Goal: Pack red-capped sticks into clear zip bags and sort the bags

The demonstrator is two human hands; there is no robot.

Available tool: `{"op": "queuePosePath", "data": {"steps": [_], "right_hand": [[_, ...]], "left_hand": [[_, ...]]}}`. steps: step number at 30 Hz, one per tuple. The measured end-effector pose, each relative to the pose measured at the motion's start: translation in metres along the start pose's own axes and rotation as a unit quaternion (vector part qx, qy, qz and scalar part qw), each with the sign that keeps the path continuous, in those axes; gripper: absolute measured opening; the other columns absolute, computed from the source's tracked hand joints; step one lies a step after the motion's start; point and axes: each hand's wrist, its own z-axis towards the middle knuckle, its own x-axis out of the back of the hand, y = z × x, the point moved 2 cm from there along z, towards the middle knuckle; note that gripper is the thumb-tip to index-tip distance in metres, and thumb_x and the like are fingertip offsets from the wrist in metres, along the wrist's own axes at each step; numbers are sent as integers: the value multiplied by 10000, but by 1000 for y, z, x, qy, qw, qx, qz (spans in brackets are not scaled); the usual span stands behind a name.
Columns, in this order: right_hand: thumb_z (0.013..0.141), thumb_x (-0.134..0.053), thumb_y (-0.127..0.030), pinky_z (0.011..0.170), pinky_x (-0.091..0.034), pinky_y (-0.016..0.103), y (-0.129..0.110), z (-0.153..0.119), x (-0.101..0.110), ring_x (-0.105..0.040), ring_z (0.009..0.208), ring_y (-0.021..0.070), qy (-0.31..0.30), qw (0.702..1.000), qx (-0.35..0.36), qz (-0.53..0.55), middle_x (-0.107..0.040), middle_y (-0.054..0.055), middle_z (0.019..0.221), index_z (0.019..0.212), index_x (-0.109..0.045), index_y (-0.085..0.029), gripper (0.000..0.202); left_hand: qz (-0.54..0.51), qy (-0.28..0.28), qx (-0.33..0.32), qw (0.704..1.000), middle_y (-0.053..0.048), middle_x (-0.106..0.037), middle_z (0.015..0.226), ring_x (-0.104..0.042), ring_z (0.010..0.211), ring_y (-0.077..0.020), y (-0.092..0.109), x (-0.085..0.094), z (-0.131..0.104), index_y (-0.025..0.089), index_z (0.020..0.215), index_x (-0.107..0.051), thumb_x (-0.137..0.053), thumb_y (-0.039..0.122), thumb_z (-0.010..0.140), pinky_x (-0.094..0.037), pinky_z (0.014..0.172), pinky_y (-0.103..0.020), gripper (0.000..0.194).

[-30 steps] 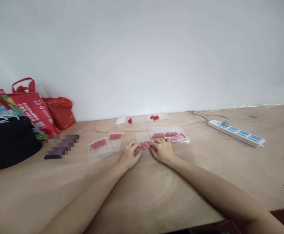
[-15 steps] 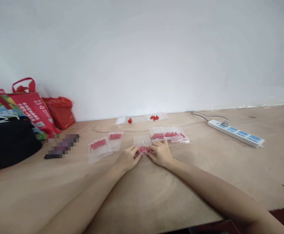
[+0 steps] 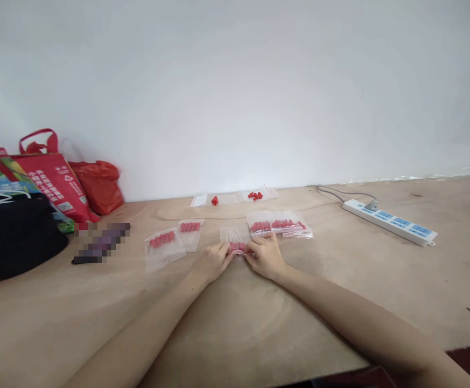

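Between my hands a small clear plastic bag (image 3: 237, 246) with red pieces in a row lies on the table. My left hand (image 3: 214, 263) pinches its left side near the edge closest to me. On its right side, the fingers of my right hand (image 3: 266, 257) are closed on the same bag. Just beyond my right hand are overlapping bags of red pieces (image 3: 283, 222). To the left of my left hand lie two more filled areas, a bag (image 3: 162, 240) and a smaller-looking bag (image 3: 190, 227), both with red pieces lined up inside.
By the wall, loose red pieces (image 3: 255, 195) and a small red heap (image 3: 215, 200) lie on clear bags. A power strip (image 3: 390, 222) with a plugged-in cord lies right. At left are a red shopping bag (image 3: 57, 180), a red plastic bag (image 3: 101, 186), a black cloth item (image 3: 16, 237) and a pixelated object (image 3: 103, 243).
Both hands stay at the same bag, with only slight finger movement; my fingers sit a little closer together along its near edge. The other things have not moved.
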Motion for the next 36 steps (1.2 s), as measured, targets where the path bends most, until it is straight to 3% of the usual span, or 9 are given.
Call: {"op": "queuePosePath", "data": {"steps": [4,8,11,16,22,29,36], "right_hand": [[756,-511,-225,765,-191,308,1,0,2,-515,687,122,-9,1000,9,6,-597,-10,701,726,-564,-187,72],[744,-553,-377,780,-203,317,12,-4,11,-527,736,136,-15,999,43,25,-604,-7,732,796,-579,-201,186],[739,-556,-415,792,-213,324,22,-8,17,-529,765,138,-30,994,99,39,-612,1,758,829,-593,-209,228],[802,-482,-290,847,-193,368,29,-10,16,-515,754,142,-14,984,179,-6,-621,20,751,860,-618,-214,165],[832,-402,-177,870,-188,374,22,-7,10,-477,655,116,31,974,212,-77,-581,6,621,723,-624,-190,248],[831,-425,-217,885,-181,378,24,-6,12,-484,700,116,78,967,228,-80,-597,1,667,804,-624,-201,201],[833,-405,-138,889,-181,379,22,-2,5,-436,643,99,93,956,251,-117,-575,-18,614,716,-617,-206,252]], "left_hand": [[-59,-3,2,998,-1,-536,682,-518,569,-117,0,6,-1,164,735,-487,-458,299,819,-408,548,-226,162],[-116,-6,-67,991,-33,-555,888,-548,678,-117,-11,19,-10,184,921,-512,-518,325,782,-453,631,-235,198],[-88,19,-154,984,-59,-562,937,-571,775,-132,-21,23,-15,178,944,-535,-488,291,807,-467,671,-229,183],[27,70,-259,963,-64,-604,906,-595,779,-136,-28,13,-18,168,918,-566,-391,179,842,-485,670,-227,192],[68,109,-231,964,-58,-624,856,-607,749,-130,-25,8,-14,160,889,-576,-335,147,861,-506,661,-235,243],[59,123,-223,965,-62,-629,795,-608,715,-135,-24,11,-15,148,819,-584,-359,140,857,-512,654,-254,228],[38,117,-208,970,-47,-620,804,-599,729,-120,-27,10,-16,166,812,-585,-379,173,847,-503,683,-239,209]]}}
